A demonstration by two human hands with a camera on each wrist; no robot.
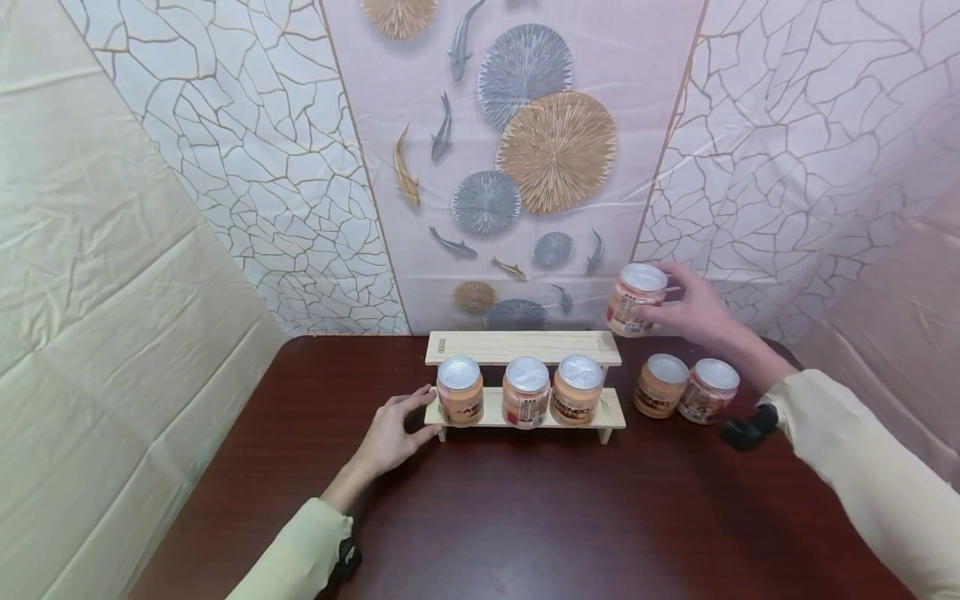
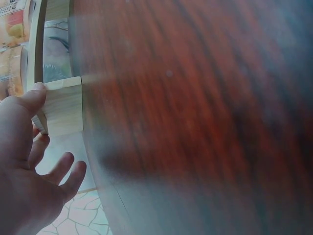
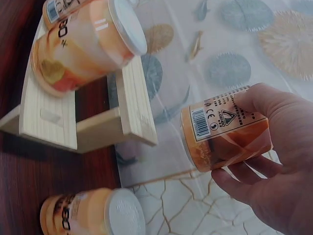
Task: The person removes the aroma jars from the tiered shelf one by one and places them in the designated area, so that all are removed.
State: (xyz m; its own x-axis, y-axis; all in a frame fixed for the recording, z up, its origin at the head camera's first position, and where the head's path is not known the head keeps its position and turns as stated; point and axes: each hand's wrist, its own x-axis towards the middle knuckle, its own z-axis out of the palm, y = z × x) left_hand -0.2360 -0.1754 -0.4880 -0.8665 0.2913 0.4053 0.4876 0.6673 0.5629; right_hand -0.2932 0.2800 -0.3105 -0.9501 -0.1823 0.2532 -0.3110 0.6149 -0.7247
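Note:
A two-step light wooden rack [image 1: 522, 347] stands on the dark table, its lower step carrying a jar at the left [image 1: 461, 392], one in the middle [image 1: 527, 392] and one at the right [image 1: 577, 390]. The upper step is bare. My left hand [image 1: 390, 435] grips the left end of the lower step; in the left wrist view the thumb of that hand [image 2: 29, 161] lies on the board's edge. My right hand [image 1: 693, 308] holds a jar [image 1: 636, 302] in the air right of the upper step; the right wrist view shows the jar [image 3: 225, 129] between thumb and fingers.
Two more jars stand on the table right of the rack, one orange [image 1: 660, 387] and one with a printed label [image 1: 707, 392], below my right forearm. A patterned cloth [image 1: 555, 150] hangs behind the table [image 1: 495, 508].

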